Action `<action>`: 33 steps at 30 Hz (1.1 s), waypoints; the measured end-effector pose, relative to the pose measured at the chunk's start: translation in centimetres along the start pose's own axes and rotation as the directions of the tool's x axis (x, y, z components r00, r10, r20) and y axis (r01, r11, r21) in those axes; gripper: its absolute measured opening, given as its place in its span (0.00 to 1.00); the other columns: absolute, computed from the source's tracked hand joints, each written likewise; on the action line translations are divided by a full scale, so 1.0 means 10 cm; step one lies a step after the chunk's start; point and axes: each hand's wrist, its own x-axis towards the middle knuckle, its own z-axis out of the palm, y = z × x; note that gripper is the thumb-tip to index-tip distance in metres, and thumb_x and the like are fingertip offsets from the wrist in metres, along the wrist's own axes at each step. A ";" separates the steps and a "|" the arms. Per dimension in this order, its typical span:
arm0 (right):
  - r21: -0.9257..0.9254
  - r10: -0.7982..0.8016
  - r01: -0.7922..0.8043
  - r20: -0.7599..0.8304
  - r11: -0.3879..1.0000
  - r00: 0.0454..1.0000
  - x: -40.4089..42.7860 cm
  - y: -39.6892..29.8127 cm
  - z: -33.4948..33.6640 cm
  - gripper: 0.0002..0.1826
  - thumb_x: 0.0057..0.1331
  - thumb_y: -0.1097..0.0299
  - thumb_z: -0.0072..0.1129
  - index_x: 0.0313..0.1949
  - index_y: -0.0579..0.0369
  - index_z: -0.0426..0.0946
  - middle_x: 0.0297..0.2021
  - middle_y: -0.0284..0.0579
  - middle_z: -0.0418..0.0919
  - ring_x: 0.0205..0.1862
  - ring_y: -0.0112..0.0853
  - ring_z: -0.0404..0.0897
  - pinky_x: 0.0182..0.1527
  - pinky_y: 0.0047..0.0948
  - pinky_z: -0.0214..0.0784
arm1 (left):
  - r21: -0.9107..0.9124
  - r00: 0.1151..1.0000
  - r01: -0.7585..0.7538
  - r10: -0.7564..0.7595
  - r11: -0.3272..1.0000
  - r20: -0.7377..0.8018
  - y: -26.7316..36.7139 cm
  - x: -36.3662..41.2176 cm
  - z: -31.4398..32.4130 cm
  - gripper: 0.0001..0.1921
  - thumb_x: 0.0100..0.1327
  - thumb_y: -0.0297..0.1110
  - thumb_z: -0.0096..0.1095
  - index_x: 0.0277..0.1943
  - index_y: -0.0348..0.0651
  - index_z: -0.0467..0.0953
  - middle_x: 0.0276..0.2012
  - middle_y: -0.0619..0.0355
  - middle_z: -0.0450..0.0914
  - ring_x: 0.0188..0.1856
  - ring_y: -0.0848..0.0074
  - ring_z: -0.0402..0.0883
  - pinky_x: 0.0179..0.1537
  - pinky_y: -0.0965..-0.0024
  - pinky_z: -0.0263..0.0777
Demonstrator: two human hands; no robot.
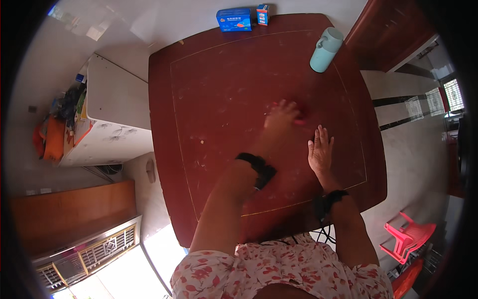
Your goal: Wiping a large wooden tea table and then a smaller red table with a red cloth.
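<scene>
My left hand (282,116), blurred, is pressed down near the middle of a dark red wooden table (224,82). Bits of a pinkish-red cloth (300,122) show at its fingers; most of the cloth is hidden beneath the hand. To the right, my right hand (320,151) lies flat on the tabletop, palm down, holding nothing. Small pale crumbs (202,142) and whitish smears are scattered over the surface. Both wrists wear black bands.
A pale teal vacuum flask (324,56) stands at the table's far right corner. At the far edge are a blue box (234,20) and a smaller blue-and-white box (263,15). A white cabinet (115,89) adjoins the left side. A pink plastic chair (409,237) is at lower right.
</scene>
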 end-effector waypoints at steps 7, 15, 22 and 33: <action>0.032 -0.014 0.013 0.043 0.999 0.999 0.05 -0.19 -0.03 0.26 0.65 0.56 0.31 0.57 0.61 0.52 0.60 0.44 0.48 0.62 0.39 0.47 0.61 0.49 0.39 | 0.362 0.709 0.704 -0.632 0.611 -0.313 -2.23 -1.35 -0.58 0.17 0.56 0.36 0.47 0.49 0.47 0.67 0.55 0.59 0.60 0.57 0.64 0.58 0.55 0.61 0.56; -0.097 0.049 -0.039 0.098 0.995 0.994 -0.01 0.03 -0.04 0.27 0.65 0.55 0.31 0.57 0.62 0.51 0.61 0.44 0.47 0.63 0.37 0.45 0.61 0.47 0.37 | -0.041 0.144 0.984 -0.906 0.174 -0.397 -1.83 -1.81 -0.75 0.19 0.54 0.37 0.47 0.50 0.46 0.66 0.54 0.57 0.63 0.58 0.67 0.56 0.54 0.61 0.54; -0.100 0.053 -0.042 0.105 0.994 0.993 0.02 0.01 -0.03 0.27 0.65 0.55 0.30 0.57 0.62 0.52 0.60 0.43 0.48 0.63 0.37 0.46 0.61 0.47 0.37 | 0.106 0.885 0.423 -0.384 0.900 -0.264 -0.54 -0.88 -0.27 0.23 0.49 0.29 0.49 0.52 0.46 0.65 0.56 0.55 0.58 0.59 0.52 0.51 0.55 0.44 0.48; -0.132 0.026 -0.015 0.085 0.991 0.996 0.02 -0.01 -0.01 0.26 0.65 0.55 0.30 0.57 0.61 0.53 0.60 0.43 0.48 0.62 0.36 0.47 0.61 0.46 0.39 | 0.082 0.911 0.379 -0.356 0.922 -0.207 -0.53 -1.71 -0.42 0.21 0.45 0.28 0.56 0.46 0.52 0.67 0.54 0.61 0.62 0.57 0.65 0.59 0.53 0.58 0.58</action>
